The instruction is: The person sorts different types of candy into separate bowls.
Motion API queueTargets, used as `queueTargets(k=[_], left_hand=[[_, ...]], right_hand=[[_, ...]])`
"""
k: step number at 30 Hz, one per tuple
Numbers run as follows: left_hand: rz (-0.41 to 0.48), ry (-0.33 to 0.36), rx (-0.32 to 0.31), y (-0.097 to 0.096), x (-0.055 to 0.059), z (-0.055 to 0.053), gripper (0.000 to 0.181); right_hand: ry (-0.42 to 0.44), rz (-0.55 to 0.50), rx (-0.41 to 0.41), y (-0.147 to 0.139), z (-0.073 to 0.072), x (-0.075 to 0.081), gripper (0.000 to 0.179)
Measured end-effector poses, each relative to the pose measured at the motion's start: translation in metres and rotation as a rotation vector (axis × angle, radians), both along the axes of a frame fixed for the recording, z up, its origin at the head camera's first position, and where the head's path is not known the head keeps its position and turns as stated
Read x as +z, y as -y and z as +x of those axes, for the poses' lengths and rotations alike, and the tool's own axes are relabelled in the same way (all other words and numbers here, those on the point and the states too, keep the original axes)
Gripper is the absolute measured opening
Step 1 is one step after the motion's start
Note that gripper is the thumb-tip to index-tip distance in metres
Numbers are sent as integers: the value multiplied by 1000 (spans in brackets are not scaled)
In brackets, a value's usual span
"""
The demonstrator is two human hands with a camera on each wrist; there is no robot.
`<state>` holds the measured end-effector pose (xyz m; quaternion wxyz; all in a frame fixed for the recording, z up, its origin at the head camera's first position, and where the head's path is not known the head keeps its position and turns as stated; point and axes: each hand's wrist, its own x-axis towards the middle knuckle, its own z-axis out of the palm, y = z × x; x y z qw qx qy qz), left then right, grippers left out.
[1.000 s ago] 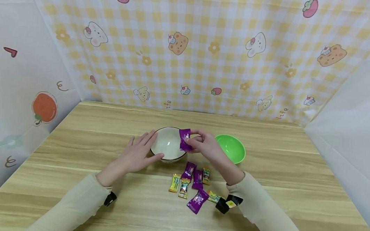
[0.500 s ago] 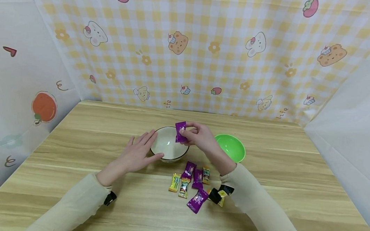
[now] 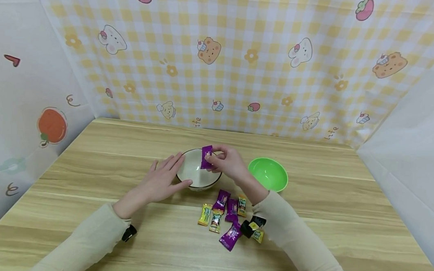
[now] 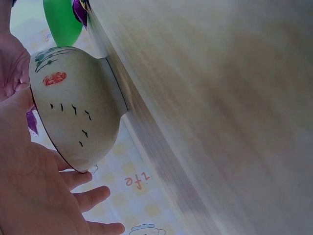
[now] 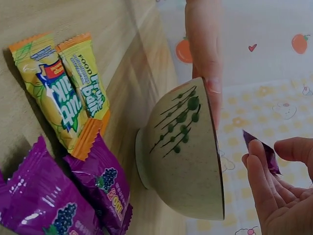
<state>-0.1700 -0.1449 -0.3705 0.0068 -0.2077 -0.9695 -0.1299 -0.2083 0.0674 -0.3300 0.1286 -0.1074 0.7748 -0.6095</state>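
A white ceramic bowl (image 3: 195, 177) with a dark rim stands on the wooden table; green sprigs are painted on its outer wall (image 5: 181, 147). My left hand (image 3: 160, 182) rests on the bowl's left rim, fingers spread and straight, thumb along the near edge. Above the right part of the bowl, my right hand (image 3: 227, 162) pinches a purple-wrapped candy (image 3: 206, 157) between thumb and fingers. In the right wrist view that candy (image 5: 261, 151) shows beyond the rim, apart from the bowl.
Purple candies (image 3: 231, 235) and yellow candies (image 3: 205, 214) lie in a loose group in front of the bowl. One yellow candy (image 3: 257, 236) is partly behind the right wrist's camera. A green bowl (image 3: 270, 175) stands to the right. A checked curtain (image 3: 234, 79) hangs behind the table.
My right hand has moved left with the purple candy, from the bowl's right rim to over its inside. More of the green bowl shows. My left hand has stayed in place.
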Motion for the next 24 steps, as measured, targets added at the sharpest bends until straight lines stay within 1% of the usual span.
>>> queueTargets(k=[7, 10, 13, 16, 20, 22, 24], left_hand=[[13, -12, 3, -1, 0, 0, 85], [11, -9, 5, -1, 0, 0, 86], [7, -9, 6, -1, 0, 0, 86], [9, -9, 6, -2, 1, 1, 85], [18, -6, 6, -2, 2, 1, 85], [20, -5, 7, -2, 2, 1, 85], [21, -6, 7, -2, 2, 1, 85]], right_hand=[[-23, -10, 18, -6, 4, -1, 33], [-35, -6, 11, -10, 5, 0, 31], [-67, -3, 26, -15, 7, 0, 27], [-140, 12, 66, -22, 11, 1, 25], [-280, 45, 151, -31, 18, -1, 23], [-345, 72, 186, -35, 27, 4, 22], [-401, 110, 212, -40, 31, 1, 21]])
